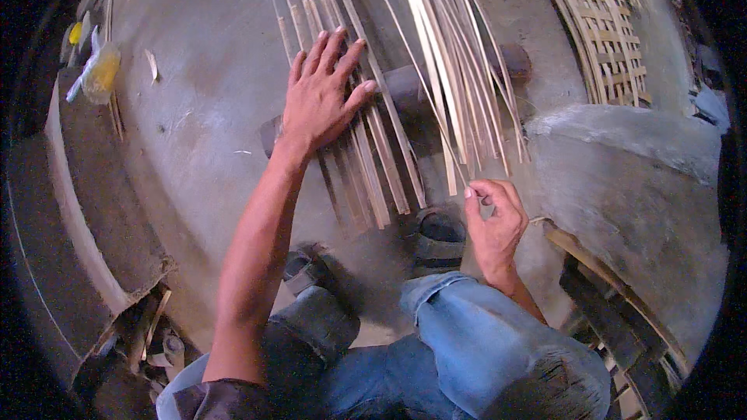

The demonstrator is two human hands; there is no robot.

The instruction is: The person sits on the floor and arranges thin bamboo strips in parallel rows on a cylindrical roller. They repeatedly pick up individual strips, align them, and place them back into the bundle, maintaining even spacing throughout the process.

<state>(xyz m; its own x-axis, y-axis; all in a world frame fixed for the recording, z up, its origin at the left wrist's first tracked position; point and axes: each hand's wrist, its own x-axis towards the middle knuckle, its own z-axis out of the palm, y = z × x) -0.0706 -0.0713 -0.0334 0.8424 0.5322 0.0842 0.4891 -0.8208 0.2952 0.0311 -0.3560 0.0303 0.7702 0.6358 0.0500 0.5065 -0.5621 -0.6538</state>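
Observation:
My left hand (325, 97) lies flat with fingers spread on a bundle of long, thin bamboo strips (381, 163). These strips rest across a dark round log (405, 89) on the floor. To the right, a second bundle of paler bamboo strips (455, 70) also crosses the log, its near ends pointing toward me. My right hand (498, 218) is closed in a pinch just beyond my right knee. Its thumb and forefinger meet at the near end of one thin strip from the right side. The other fingers are curled in.
A woven bamboo panel (607, 39) lies at the far right. Near my right leg is a curved bamboo piece (599, 264) beside dark slats. At left stand a low ledge (101, 202) and a clear plastic bag with something yellow (101, 74). Split wood scraps (159, 334) lie lower left.

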